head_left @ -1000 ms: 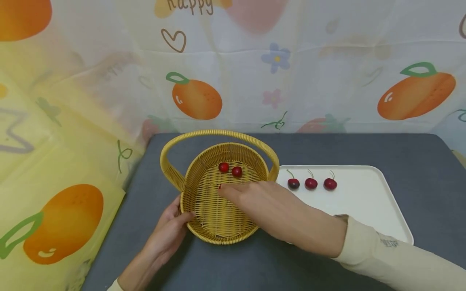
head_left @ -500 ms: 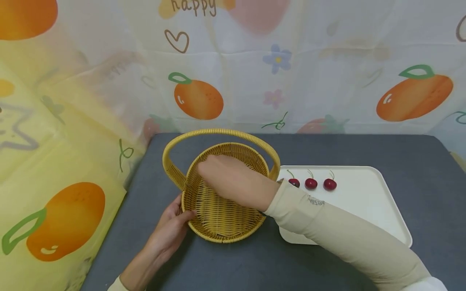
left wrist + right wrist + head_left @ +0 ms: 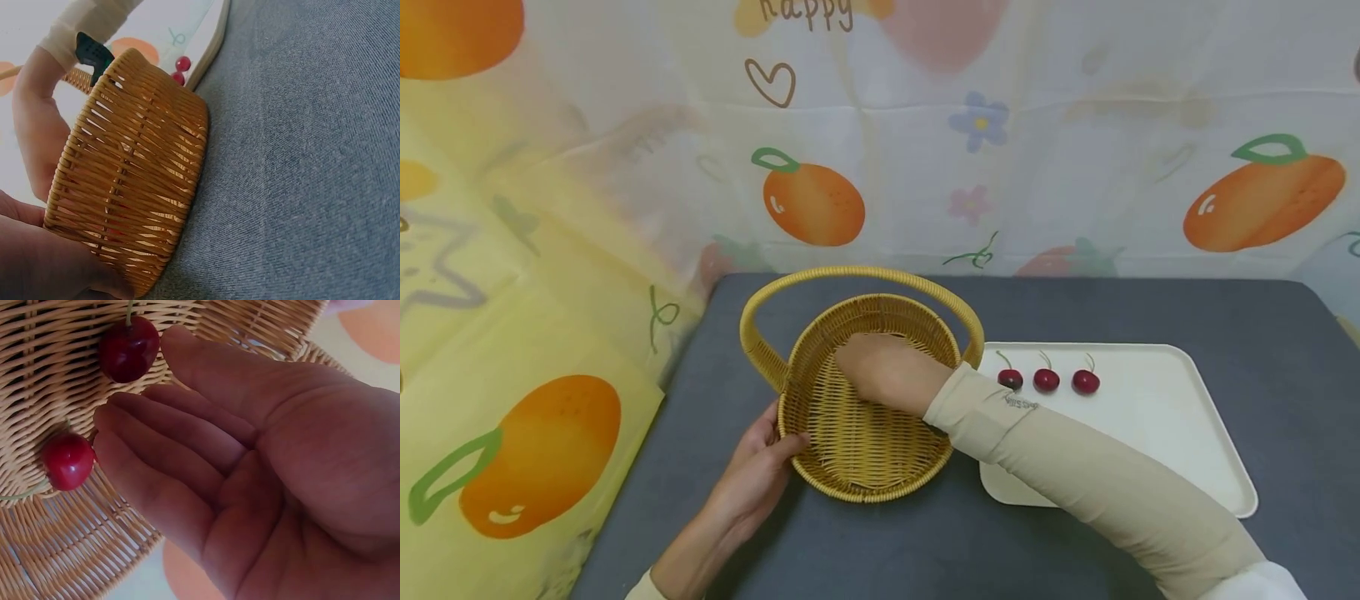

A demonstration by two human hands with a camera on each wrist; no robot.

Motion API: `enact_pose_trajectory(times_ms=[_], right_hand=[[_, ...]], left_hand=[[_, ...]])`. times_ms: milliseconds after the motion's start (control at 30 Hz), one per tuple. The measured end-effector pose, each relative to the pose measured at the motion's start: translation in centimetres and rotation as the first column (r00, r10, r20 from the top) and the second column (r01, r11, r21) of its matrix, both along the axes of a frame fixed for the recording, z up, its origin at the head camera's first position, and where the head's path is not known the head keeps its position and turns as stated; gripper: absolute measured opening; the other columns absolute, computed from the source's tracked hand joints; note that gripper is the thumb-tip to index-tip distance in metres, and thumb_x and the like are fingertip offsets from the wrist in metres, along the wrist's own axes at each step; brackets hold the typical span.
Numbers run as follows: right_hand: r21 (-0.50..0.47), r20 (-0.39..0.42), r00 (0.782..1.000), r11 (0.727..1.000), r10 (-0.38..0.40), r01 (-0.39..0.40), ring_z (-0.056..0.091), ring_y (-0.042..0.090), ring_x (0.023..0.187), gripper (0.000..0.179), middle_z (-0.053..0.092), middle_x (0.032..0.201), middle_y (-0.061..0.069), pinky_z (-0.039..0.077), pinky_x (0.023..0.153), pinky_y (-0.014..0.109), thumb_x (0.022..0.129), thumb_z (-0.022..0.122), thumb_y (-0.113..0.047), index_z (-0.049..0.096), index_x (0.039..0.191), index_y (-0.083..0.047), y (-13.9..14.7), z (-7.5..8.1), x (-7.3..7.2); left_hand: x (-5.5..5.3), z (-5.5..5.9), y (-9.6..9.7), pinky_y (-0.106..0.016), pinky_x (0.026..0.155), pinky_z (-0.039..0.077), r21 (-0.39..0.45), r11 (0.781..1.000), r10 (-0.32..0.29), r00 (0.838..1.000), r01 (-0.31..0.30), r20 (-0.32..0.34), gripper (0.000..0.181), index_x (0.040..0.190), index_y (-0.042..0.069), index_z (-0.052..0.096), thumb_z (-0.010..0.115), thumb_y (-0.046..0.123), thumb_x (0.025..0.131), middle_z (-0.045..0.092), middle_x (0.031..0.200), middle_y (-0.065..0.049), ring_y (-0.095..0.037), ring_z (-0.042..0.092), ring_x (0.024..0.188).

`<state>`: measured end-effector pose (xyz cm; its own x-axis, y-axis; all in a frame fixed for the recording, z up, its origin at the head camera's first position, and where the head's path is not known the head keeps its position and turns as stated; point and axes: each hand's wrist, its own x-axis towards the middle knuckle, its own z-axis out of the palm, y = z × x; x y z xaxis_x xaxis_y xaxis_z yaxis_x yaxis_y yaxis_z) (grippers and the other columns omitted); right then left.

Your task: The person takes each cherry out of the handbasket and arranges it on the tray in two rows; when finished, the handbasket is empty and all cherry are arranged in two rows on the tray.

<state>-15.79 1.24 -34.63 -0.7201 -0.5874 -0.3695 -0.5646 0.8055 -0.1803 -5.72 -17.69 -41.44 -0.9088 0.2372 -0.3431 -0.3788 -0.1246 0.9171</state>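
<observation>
A round yellow wicker basket (image 3: 872, 492) with a tall arched handle stands on the table's left half. My left hand (image 3: 760, 467) grips its left rim, thumb over the edge and fingers outside. Inside the basket is my right hand (image 3: 887, 371), which in the head view hides the cherries there. The right wrist view shows a dark red cherry (image 3: 129, 350) by the thumb tip and a brighter red cherry (image 3: 69, 461) near the fingertips. Nothing lies in the right hand's palm; its fingers are loosely bent. Whether the fingertips touch a cherry is hard to tell.
Right of the basket lies a white tray (image 3: 1165, 433) with three stemmed cherries (image 3: 1046, 380) in a row along its far side. The right sleeve (image 3: 1075, 458) passes over the tray's near left part. A printed cloth (image 3: 910, 167) hangs behind the dark grey table (image 3: 925, 550).
My right hand reached further left and away inside the basket, covering the two cherries seen earlier, then shifted slightly right. The left hand keeps its grip on the rim.
</observation>
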Motion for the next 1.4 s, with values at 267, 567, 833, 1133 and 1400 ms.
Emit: enact_pose_trajectory(times_ms=[267,567,833,1133,1400], right_hand=[[0.052,-0.016,1.0,0.999,0.016,-0.016,0.053,0.015,0.073,0.019,0.066,0.091,0.003,0.047,0.063,0.029,0.105,0.06,-0.005,0.066,0.09,-0.015,-0.7,-1.0,0.0],[0.099,-0.046,0.999,0.995,0.005,0.0,0.058,0.013,0.079,0.011,0.068,0.109,0.005,0.056,0.063,0.033,0.102,0.069,-0.011,0.072,0.112,-0.014,-1.2,-1.4,0.5],[0.061,-0.077,0.997,0.998,0.029,-0.024,0.057,0.013,0.077,0.008,0.067,0.101,0.004,0.053,0.061,0.029,0.102,0.067,-0.008,0.069,0.099,-0.015,-0.7,-1.4,0.4],[-0.051,-0.099,0.993,0.996,0.065,-0.071,0.057,0.014,0.073,0.008,0.067,0.097,0.004,0.048,0.06,0.027,0.102,0.067,-0.005,0.069,0.1,-0.013,-0.1,0.0,0.5],[-0.168,-0.132,0.984,0.976,0.117,-0.139,0.061,0.011,0.079,0.014,0.066,0.092,-0.002,0.052,0.064,0.025,0.095,0.077,-0.007,0.07,0.105,-0.014,0.4,2.7,2.1]], left_hand=[[0.1,0.1,0.0,-0.033,0.122,0.03,0.011,1.0,0.001,1.0,-0.001,-0.003,0.079,0.168,0.005,0.013,0.048,-0.01,0.099,0.024,0.17,-0.012,-0.024,0.024,0.156],[0.2,0.1,0.0,-0.027,0.119,0.032,0.005,1.0,0.009,1.0,-0.009,0.0,0.078,0.168,0.004,0.013,0.048,-0.01,0.099,0.024,0.17,-0.012,-0.024,0.024,0.156],[0.0,0.3,0.2,-0.025,0.118,0.033,-0.003,1.0,-0.002,1.0,0.002,0.003,0.078,0.168,0.004,0.014,0.048,-0.009,0.099,0.024,0.17,-0.012,-0.023,0.023,0.156],[-0.3,0.1,0.3,-0.041,0.127,0.019,0.007,1.0,-0.021,1.0,0.021,0.002,0.081,0.169,0.006,0.011,0.049,-0.009,0.099,0.021,0.172,-0.011,-0.022,0.021,0.157],[-0.1,0.2,0.0,-0.024,0.115,0.037,-0.006,1.0,-0.019,1.0,0.019,0.02,0.075,0.166,0.006,0.018,0.05,-0.006,0.1,0.027,0.167,-0.012,-0.025,0.025,0.154]])
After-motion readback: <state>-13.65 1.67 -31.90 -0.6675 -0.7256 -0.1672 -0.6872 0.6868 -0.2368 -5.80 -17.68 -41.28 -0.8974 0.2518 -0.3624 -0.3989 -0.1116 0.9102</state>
